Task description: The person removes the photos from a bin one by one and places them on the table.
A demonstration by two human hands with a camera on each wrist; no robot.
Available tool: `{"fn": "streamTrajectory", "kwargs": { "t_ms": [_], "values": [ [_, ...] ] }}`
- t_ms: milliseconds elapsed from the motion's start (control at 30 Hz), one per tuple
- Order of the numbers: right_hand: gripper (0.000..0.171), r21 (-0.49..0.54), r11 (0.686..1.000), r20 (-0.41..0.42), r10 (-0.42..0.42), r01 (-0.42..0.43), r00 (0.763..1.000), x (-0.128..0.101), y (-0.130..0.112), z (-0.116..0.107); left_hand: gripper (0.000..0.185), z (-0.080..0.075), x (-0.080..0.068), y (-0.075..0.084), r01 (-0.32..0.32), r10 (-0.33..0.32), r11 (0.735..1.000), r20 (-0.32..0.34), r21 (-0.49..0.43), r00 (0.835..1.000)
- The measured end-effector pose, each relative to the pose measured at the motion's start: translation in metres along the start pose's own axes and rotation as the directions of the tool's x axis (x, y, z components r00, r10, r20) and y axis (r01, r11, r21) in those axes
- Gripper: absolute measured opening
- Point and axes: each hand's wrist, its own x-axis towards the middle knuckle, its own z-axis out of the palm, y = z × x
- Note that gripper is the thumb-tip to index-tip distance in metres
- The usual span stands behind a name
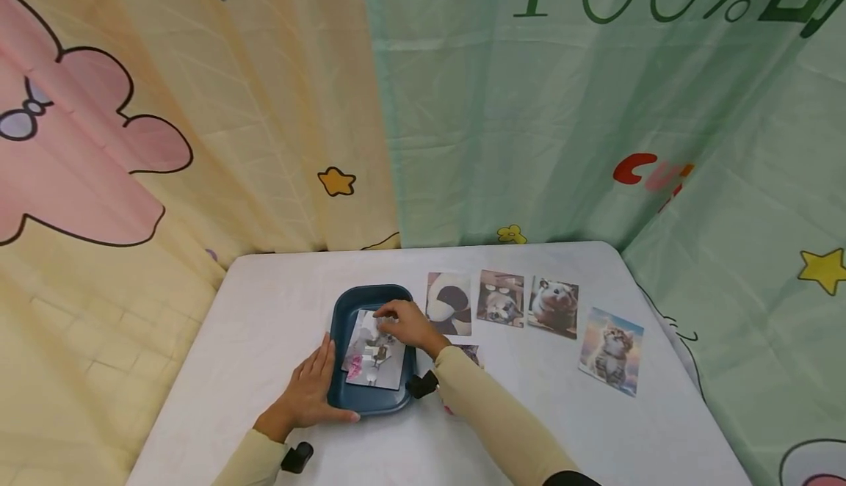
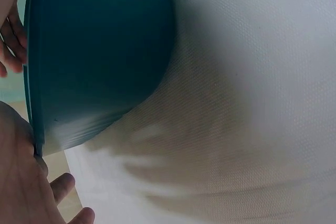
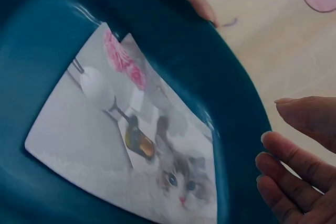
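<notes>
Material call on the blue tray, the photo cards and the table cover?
Blue tray: looks like moulded plastic, semi-gloss; smooth rounded wall with soft highlights in the right wrist view. Photo cards, e.g. the kitten one: seemingly printed card or photo paper, thin, flat with crisp edges; the one in the tray shows slight sheen. Table cover: probably woven cloth, matte white; fine weave texture visible up close.

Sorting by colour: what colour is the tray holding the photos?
Dark teal blue tray, clearest in the right wrist view.
</notes>
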Motion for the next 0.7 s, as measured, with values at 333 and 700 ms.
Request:
{"fn": "streamTrajectory", "kwargs": {
  "t_ms": [333,700],
  "values": [
    [0.040,-0.247,0.966,0.007,0.081,-0.077,0.997,0.016,-0.001,0.041,0.140,0.004,0.001,-0.002,-0.018,0.018,1.000,-0.018,-0.005,1.000],
    [0.053,-0.347,0.917,-0.015,0.204,-0.197,0.979,0.013,0.007,0.061,0.139,0.006,-0.001,-0.003,-0.030,0.029,1.000,-0.046,-0.004,0.999]
  ]
}}
